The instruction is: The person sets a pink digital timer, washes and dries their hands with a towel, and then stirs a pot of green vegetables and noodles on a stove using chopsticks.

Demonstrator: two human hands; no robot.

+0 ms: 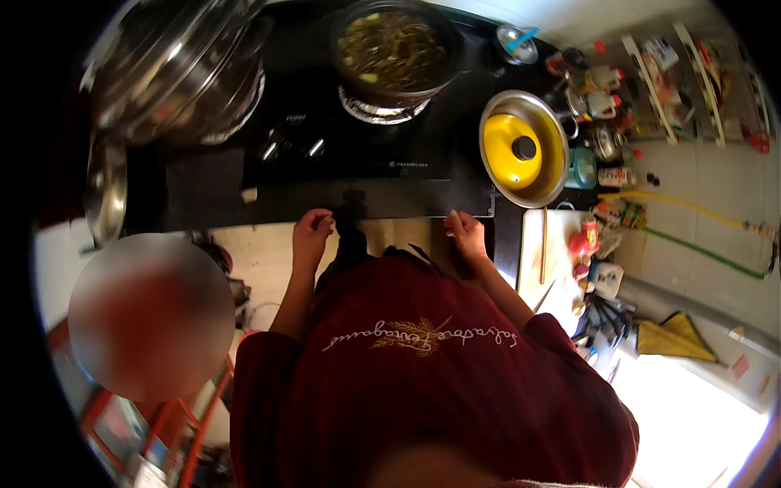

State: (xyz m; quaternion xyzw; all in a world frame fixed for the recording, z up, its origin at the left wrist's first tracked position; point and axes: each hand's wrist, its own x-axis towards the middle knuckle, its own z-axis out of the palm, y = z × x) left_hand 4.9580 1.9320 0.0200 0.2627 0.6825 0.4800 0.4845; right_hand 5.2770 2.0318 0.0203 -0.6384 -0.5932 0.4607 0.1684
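Note:
My left hand [311, 233] hovers just in front of the counter's front edge, left of the middle, with its fingers loosely curled and nothing visible in them. Level with it, farther right, my right hand [466, 234] is also curled by the edge and shows nothing held. Beyond them a dark pot [400, 94] stands on a foil-ringed burner of the black gas stove [358, 154]. Long brownish-green strands [399, 50] with a few yellow chunks fill it. To the right, a yellow lid [506, 154] with a black knob lies inside a steel basin [553, 172].
A large metal steamer [175, 73] covers the left burner, beside a hanging steel pan [106, 191]. Bottles and jars [602, 104] crowd the right wall under a rack. A pale cutting board [533, 252] carries a chopstick-like stick [545, 244]. A blurred round patch hides the lower left.

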